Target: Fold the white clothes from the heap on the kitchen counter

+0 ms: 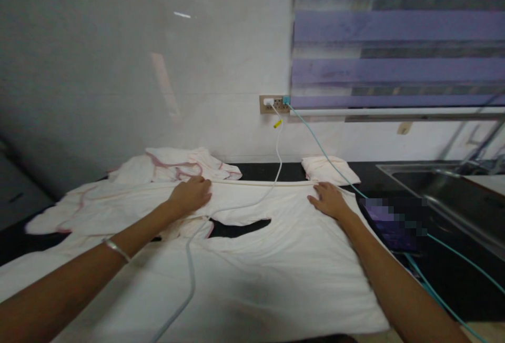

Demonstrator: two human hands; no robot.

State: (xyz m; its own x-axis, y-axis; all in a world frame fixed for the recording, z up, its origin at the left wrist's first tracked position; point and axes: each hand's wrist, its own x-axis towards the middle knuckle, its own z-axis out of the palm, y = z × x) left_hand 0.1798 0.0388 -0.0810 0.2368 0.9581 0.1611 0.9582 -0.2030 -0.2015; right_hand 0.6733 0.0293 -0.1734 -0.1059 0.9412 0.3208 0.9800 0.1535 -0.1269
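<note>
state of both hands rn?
Left hand: on the white cloth near its far edge; can't tell if gripping.
Right hand: open, on the same cloth.

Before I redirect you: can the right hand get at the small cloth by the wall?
Probably yes: the cloth lies just beyond the right hand, though the teal cord crosses in front.

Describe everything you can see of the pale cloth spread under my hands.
The cloth is off-white, soft-looking fabric, lying spread and lightly wrinkled on the black counter. Its far edge runs nearly straight; a long gap near the middle shows black beneath, with a bit of pink edging at the gap's left end. The left hand and right hand rest near the far edge. A white cable crosses over it.
</note>
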